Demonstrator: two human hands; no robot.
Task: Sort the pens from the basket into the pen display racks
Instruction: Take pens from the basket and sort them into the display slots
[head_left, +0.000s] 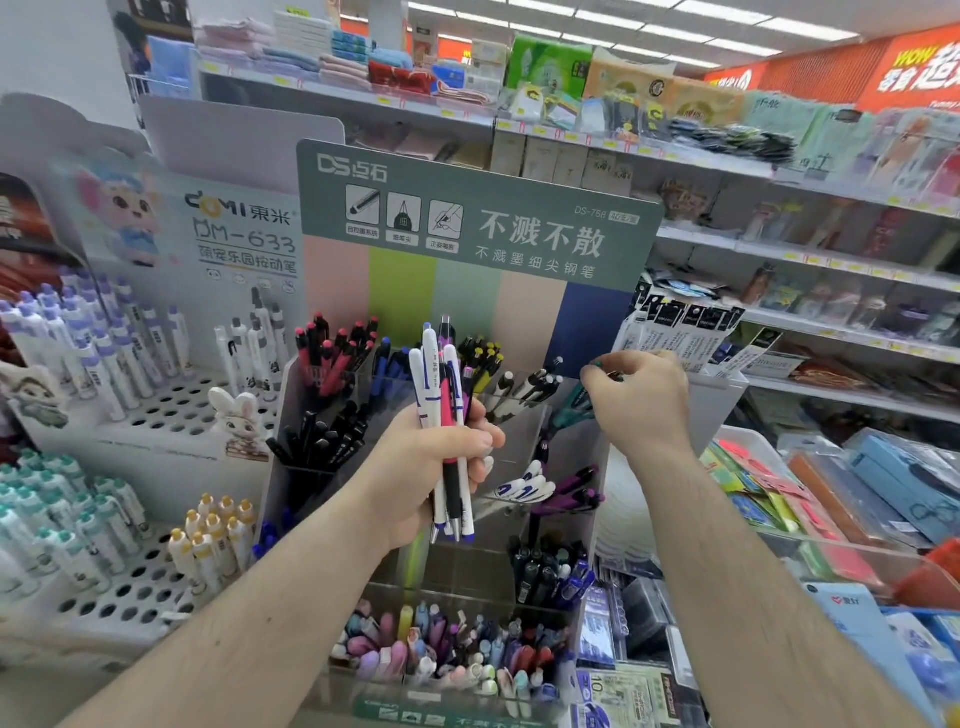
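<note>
My left hand (436, 462) grips a bunch of pens (445, 415), white-and-blue ones, a pink-and-black one and a purple one, held upright in front of the clear tiered pen rack (519, 431). My right hand (636, 397) is at the rack's upper right compartment, its fingers curled and pinching a green pen (571, 408) that slants down into that compartment. Other compartments hold red, blue, black, yellow-tipped and white-and-blue pens. The basket is not in view.
A green sign board (478, 218) rises behind the rack. To the left stands a white perforated display (156, 410) with white and purple pens. Boxed stationery (883, 488) lies at the right, and store shelves (779, 249) run behind.
</note>
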